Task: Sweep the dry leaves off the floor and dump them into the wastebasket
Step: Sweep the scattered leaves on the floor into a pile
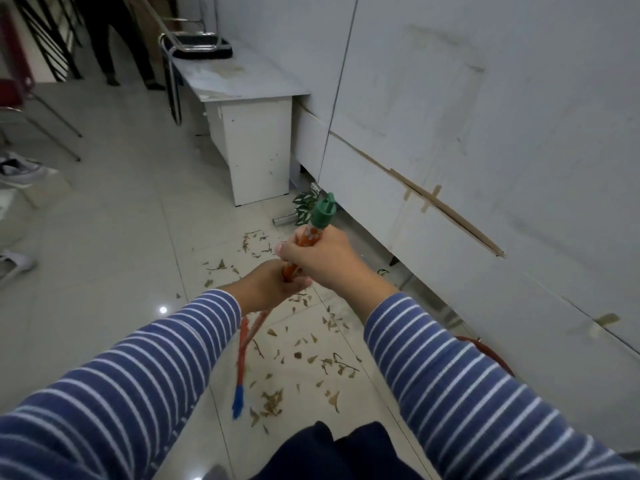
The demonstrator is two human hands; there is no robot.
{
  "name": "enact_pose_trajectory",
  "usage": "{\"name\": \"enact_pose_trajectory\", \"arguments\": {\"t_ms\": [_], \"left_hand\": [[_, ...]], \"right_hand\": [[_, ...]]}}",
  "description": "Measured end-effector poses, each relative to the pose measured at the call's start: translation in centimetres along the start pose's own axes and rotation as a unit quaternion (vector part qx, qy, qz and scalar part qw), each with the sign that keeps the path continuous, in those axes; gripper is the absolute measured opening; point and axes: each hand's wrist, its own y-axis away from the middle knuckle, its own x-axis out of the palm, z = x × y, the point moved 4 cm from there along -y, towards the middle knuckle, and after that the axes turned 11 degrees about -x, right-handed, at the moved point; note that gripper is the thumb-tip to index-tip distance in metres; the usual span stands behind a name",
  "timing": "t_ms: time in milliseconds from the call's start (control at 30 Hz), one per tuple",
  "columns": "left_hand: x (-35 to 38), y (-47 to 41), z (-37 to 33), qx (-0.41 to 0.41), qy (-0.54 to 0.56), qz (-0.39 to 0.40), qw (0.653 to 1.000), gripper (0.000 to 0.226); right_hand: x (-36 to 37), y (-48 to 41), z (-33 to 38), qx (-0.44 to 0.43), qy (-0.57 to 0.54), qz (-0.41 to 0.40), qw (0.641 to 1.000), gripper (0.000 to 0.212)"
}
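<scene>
1. Head view: at nine o'clock of the frame a red chair (12,91) with metal legs stands on the pale tiled floor (114,237). Light shoes (20,168) lie below it by the left edge.
2. At eleven o'clock a person in dark trousers (110,39) stands well back.
3. Towards twelve o'clock a metal chair (199,46) with a black seat rests on top of a white desk (249,140), which stands against the wall.
4. The broom (242,337) slants across the middle. Its blue end (238,400), blurred, hangs low near six o'clock, and its orange shaft rises towards one o'clock to a green cap (322,211).
5. The left hand (268,285), in a blue striped sleeve, is curled round the shaft at the lower grip.
6. Dry leaves (273,400) lie scattered on the tiles from the centre down to six o'clock. The thickest clump lies just right of the blue end, and more lie beyond the hands.
7. The right hand (322,261) wraps the shaft just under the green cap, at one o'clock of the left hand and touching it.
8. A plant (306,202) with green and white leaves lies on the floor beyond the cap, at the foot of the desk.
9. At four o'clock a red curved rim (485,351) shows behind the right sleeve, near the wall. Whether it is the wastebasket cannot be told.
10. White wall panels (485,133) with strips of tape fill the right side.
</scene>
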Motion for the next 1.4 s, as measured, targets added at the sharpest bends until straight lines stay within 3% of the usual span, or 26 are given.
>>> {"name": "enact_pose_trajectory", "arguments": {"t_ms": [200,533,733,800,933,1100,1400], "left_hand": [[-5.9,-2.5,4.6,-0.013,0.008,-0.038,0.999,0.026],[-18.2,-6.7,12.7,-0.002,0.026,-0.024,0.999,0.033],[-24.2,-8.9,17.1,0.034,0.010,0.003,0.999,0.006],[-25.6,-9.8,18.7,0.021,0.006,0.008,1.000,0.008],[-27.8,-11.5,20.6,0.004,0.018,0.026,0.999,0.003],[-30.2,-14.8,22.2,-0.021,0.021,0.043,0.999,0.024],[-37.2,-24.5,24.6,-0.032,0.003,0.027,0.999,0.017]], "right_hand": [[5.0,-6.8,1.4,-0.008,0.027,0.013,1.000,0.019],[14.3,-18.6,6.1,0.000,0.032,0.005,0.999,0.019],[19.2,-23.8,8.9,-0.016,0.021,0.020,0.999,0.018],[20.6,-25.4,9.5,-0.020,0.028,0.024,0.999,0.019],[22.3,-28.6,10.0,-0.029,0.053,0.031,0.998,0.021],[23.4,-33.3,10.0,-0.030,0.061,0.042,0.997,0.022],[23.9,-45.1,9.9,-0.024,0.060,0.040,0.997,0.023]]}}
